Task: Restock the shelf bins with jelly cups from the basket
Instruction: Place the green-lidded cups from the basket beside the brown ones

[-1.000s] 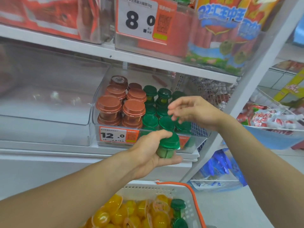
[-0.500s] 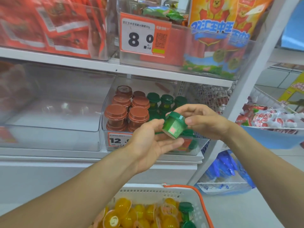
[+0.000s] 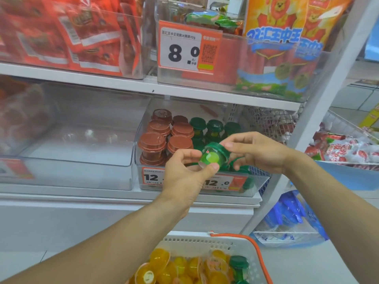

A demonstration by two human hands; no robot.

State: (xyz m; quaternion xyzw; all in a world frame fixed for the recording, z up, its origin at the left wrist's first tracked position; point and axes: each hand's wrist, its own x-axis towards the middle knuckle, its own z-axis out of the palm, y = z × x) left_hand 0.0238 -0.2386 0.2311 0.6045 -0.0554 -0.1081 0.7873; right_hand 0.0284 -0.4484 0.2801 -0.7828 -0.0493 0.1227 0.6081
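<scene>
A green jelly cup [image 3: 212, 156] with a dark green lid lies tilted between both hands in front of the clear shelf bin [image 3: 184, 188]. My left hand [image 3: 184, 177] pinches its base between thumb and fingers. My right hand [image 3: 256, 151] pinches the lid from the right. Inside the bin stand stacked brown-lidded cups [image 3: 152, 143] on the left and green-lidded cups [image 3: 214, 128] on the right. Below, the white basket [image 3: 205, 241] with an orange handle holds several yellow jelly cups [image 3: 160, 261] and a green one [image 3: 239, 263].
An empty clear bin [image 3: 67, 160] sits left of the jelly bin. The shelf above carries red snack packs [image 3: 82, 33] and a bin with an 8.0 price tag [image 3: 184, 48]. A white shelf post [image 3: 320, 111] rises at right, with wire baskets of packets [image 3: 346, 148] beyond.
The green cup has risen from low in my left palm up in front of the bin. My right hand came onto its lid, and the cup has tipped onto its side between both hands.
</scene>
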